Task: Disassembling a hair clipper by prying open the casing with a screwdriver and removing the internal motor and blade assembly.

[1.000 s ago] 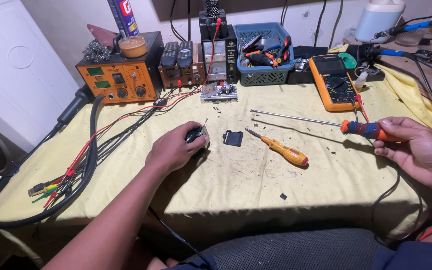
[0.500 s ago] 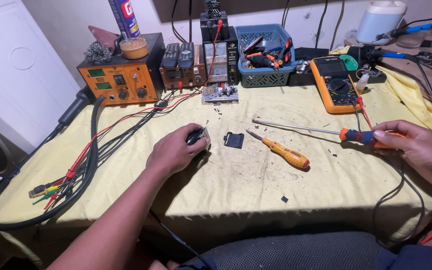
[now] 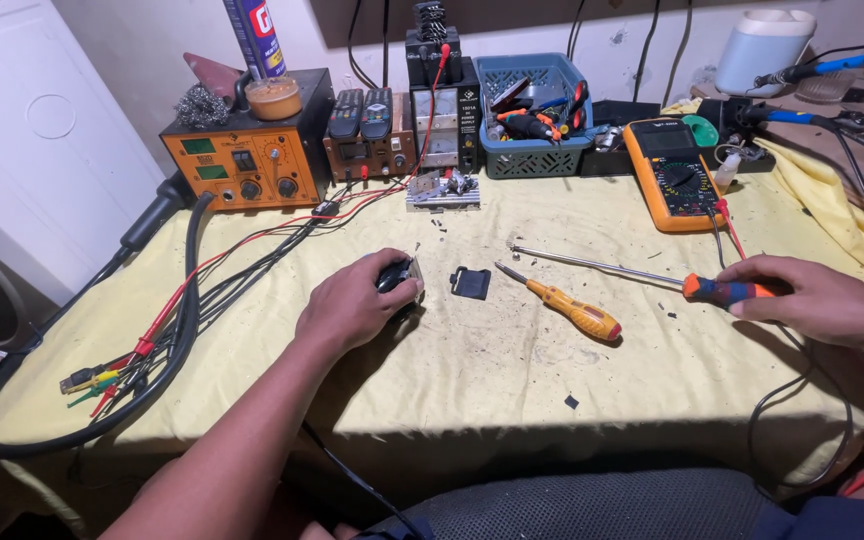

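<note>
- Head view: a work table [image 3: 252, 400] covered with a yellow cloth stands against a pale wall, with repair equipment in a row along its far edge
- The left hand [image 3: 352, 308] lies palm down on the cloth, its fingers curled and closed around a small black device [image 3: 397, 274]; only the far end of the device shows beyond the fingertips
- Just to the right of this hand lies a small black cover piece [image 3: 470, 283], apart from it
- Further right lies a yellow-handled screwdriver [image 3: 562, 305], free on the cloth, between the two hands
- The right hand [image 3: 827, 305] is low over the cloth, the fingers pressed together around the orange and blue handle of a long screwdriver [image 3: 652, 280]; its thin shaft points left, toward the left hand
- Behind the right hand lies an orange multimeter [image 3: 674, 175]
- Behind the left hand stands an orange soldering station [image 3: 242, 160], and a blue basket [image 3: 532, 150] of tools is further to the right
- Left of the left hand a thick black cable [image 3: 184, 310] and red wires run over the cloth
</note>
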